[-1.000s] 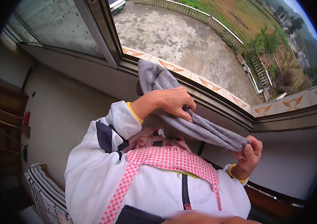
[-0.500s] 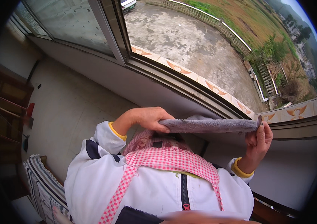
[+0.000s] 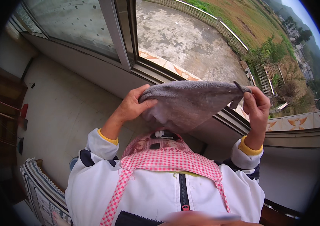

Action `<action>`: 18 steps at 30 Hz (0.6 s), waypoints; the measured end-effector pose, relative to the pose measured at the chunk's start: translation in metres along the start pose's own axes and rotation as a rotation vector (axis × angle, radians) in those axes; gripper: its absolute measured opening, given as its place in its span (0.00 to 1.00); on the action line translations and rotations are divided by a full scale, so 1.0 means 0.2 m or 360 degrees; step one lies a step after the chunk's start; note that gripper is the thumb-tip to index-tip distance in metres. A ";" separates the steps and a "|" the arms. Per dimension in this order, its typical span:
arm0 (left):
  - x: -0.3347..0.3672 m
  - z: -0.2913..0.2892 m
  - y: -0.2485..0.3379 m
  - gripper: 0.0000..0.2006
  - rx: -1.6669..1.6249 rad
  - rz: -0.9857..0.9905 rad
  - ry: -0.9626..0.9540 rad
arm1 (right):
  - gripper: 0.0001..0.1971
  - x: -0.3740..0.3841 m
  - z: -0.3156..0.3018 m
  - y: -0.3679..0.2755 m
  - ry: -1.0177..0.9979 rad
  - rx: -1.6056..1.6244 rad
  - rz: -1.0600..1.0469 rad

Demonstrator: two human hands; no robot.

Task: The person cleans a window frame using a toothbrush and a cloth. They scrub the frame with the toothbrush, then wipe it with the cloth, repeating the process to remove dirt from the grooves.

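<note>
A grey cleaning cloth (image 3: 190, 101) is stretched between my two hands in front of the window sill, its lower part hanging down toward my apron. My left hand (image 3: 131, 105) grips the cloth's left end, thumb on the near side and fingers behind. At the other end, my right hand (image 3: 257, 107) pinches the upper corner between thumb and fingers, beside a dark strip like a hanging loop. The cloth's face looks damp and stained. Below it shows my pink checked apron (image 3: 171, 160), worn over a white jacket.
Ahead runs the sliding window's track (image 3: 152, 73), with a patterned glass pane (image 3: 77, 26) at left and an opening onto a concrete yard (image 3: 186, 34). Tiles with orange motifs (image 3: 297, 123) line the outer sill. A striped cloth cover (image 3: 41, 184) lies at lower left, near a red dustpan-like thing (image 3: 24, 111).
Both hands have risen and moved away from my body. The cloth, seen before as a narrow folded band, now hangs opened out with its broad face showing.
</note>
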State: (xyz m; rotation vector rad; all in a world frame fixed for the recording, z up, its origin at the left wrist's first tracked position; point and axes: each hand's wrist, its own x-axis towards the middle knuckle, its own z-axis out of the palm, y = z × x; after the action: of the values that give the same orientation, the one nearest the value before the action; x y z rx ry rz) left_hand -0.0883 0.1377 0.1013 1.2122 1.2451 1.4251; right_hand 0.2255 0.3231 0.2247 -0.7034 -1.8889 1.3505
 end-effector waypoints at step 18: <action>-0.03 -0.15 0.00 0.14 0.0535 0.0435 0.0420 | 0.13 0.09 0.38 0.51 -0.0203 -0.1443 -0.0155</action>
State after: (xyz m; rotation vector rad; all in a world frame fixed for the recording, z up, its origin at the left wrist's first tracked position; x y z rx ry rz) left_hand -0.1172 0.1271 0.0989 1.5009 1.5960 1.6603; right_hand 0.1581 0.3249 0.1147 -0.9352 -2.5959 0.4200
